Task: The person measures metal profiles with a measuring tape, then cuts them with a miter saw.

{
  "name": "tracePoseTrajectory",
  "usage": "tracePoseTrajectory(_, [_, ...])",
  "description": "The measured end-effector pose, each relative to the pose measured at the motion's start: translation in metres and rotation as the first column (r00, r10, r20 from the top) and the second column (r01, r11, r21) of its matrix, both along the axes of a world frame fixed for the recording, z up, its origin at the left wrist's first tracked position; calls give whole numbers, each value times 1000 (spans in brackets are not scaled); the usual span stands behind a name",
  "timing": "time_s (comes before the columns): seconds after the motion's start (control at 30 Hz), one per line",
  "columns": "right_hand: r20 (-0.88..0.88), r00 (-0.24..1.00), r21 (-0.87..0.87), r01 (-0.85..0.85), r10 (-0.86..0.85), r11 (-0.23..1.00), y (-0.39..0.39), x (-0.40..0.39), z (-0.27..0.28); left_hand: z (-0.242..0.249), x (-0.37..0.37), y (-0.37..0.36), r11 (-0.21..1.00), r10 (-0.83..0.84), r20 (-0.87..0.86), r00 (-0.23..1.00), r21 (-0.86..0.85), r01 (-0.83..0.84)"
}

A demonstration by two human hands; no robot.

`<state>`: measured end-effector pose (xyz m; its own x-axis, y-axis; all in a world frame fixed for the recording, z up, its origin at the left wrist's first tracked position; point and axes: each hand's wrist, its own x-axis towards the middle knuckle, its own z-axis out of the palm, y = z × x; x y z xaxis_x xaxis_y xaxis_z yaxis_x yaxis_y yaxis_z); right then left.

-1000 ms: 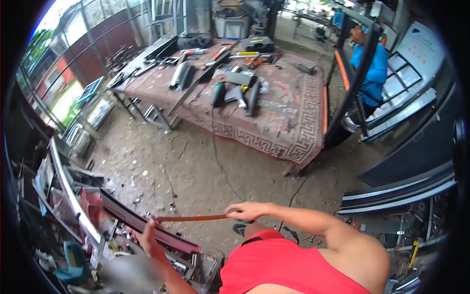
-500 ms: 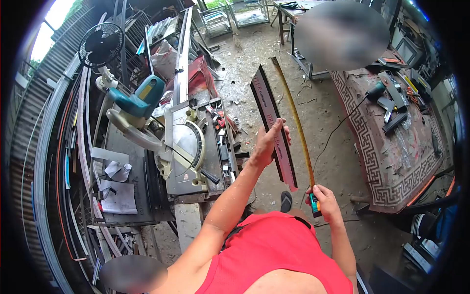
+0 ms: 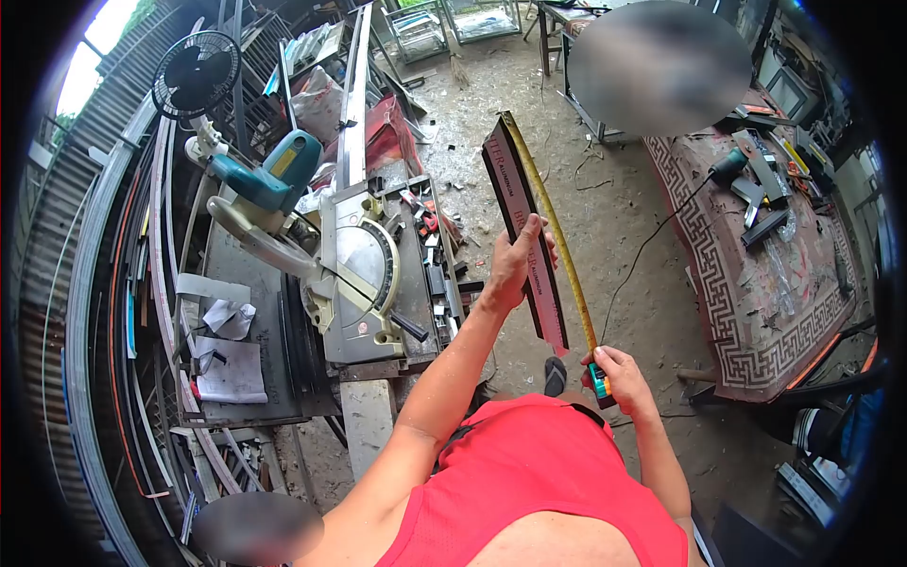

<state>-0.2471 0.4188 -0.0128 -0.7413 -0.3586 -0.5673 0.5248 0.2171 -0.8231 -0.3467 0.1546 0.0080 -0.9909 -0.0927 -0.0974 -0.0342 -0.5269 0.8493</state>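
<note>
My left hand is wrapped round the middle of an aluminum profile, a dark-edged bar with a pink printed film on its face. The bar slants upward, away from my body. In my right hand sits a green and black tape measure, gripped near my waist. Its yellow blade is drawn out and runs up along the bar's right side. The blade's far end lies right at the bar's top end, while lower down a gap shows between them.
A miter saw stands on the bench at left, with papers and metal offcuts around it. On the right, a cloth-covered table carries a corded drill and profile pieces. Another person, blurred, is behind that table.
The tape blade has moved left, its far end closing in from a gap to the top of the aluminum profile. My right hand has shifted slightly up and left with the tape measure.
</note>
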Motion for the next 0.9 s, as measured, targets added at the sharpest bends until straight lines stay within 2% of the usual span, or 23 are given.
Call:
tracePoseTrajectory(0.1, [-6,999,18,-37,38,999,-2,-4,1,-3,1,-2,999,17,41,999,30,-18])
tracePoseTrajectory(0.13, [-10,998,36,-54,54,998,-2,-3,2,9,5,-3,996,82,101,991,-27,-80])
tracePoseTrajectory(0.17, [-77,992,75,-93,99,993,-2,-6,6,-41,-15,-9,964,235,162,958,-164,-209])
tracePoseTrajectory(0.2, [-173,969,175,-147,177,973,0,-8,9,-13,-8,-10,985,168,-18,986,53,-167])
tracePoseTrajectory(0.23, [-178,962,216,-167,207,962,-1,-8,21,13,0,-10,986,126,-38,991,117,-121])
tracePoseTrajectory(0.27, [-226,941,257,-191,252,947,1,-8,21,-2,-9,-22,966,151,1,989,212,-148])
tracePoseTrajectory(0.3, [-217,935,301,-208,279,931,3,-9,26,12,-6,-22,961,220,-28,975,178,-211])
tracePoseTrajectory(0.33, [-170,938,365,-224,302,904,2,-9,43,14,-6,-26,935,231,-20,973,282,-216])
tracePoseTrajectory(0.37, [-188,934,385,-214,303,898,3,-9,49,11,-6,-32,931,216,-37,976,308,-195])
tracePoseTrajectory(0.67, [-51,956,433,-239,289,869,1,-14,61,8,-5,-35,928,202,-41,979,329,-177])
tracePoseTrajectory(0.9, [-57,958,419,-232,281,878,3,-15,56,3,-4,-37,926,202,-32,979,331,-180])
